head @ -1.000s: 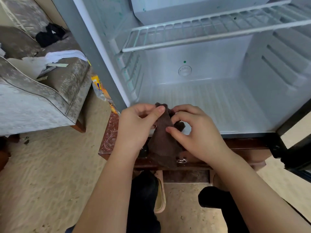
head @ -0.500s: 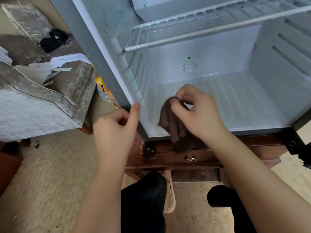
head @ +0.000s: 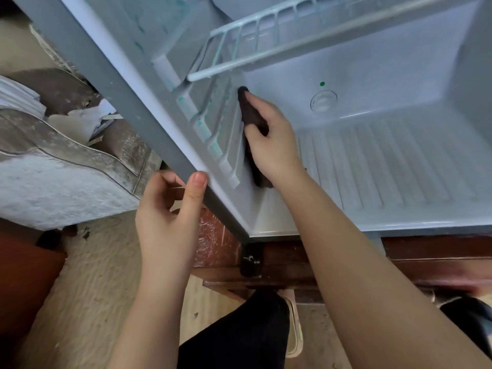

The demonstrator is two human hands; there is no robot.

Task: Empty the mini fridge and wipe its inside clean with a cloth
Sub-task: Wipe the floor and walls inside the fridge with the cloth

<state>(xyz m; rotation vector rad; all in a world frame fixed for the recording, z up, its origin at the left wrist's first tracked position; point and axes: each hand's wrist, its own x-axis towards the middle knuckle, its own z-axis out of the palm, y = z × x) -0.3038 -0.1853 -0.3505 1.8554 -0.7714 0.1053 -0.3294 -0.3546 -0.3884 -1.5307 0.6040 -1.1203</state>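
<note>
Head view: right hand (head: 274,145) is gripping the dark cloth (head: 251,115), pressing it on the ribbed left inner wall of the mini fridge (head: 111,75), under the wire shelf (head: 266,41); only its thumb is showing, the rest is hiding behind cloth and palm; left hand (head: 170,209) is clamping the fridge's left front edge, thumb on the face, fingers (head: 165,179) curling behind; fridge top and right side are running out of frame; wooden bench (head: 292,265) is carrying it, worn sofa (head: 53,187) sitting left

No writing is showing that I can read; the round moulded disc (head: 323,100) on the mini fridge's (head: 386,57) back wall is bearing only blurred marks.
</note>
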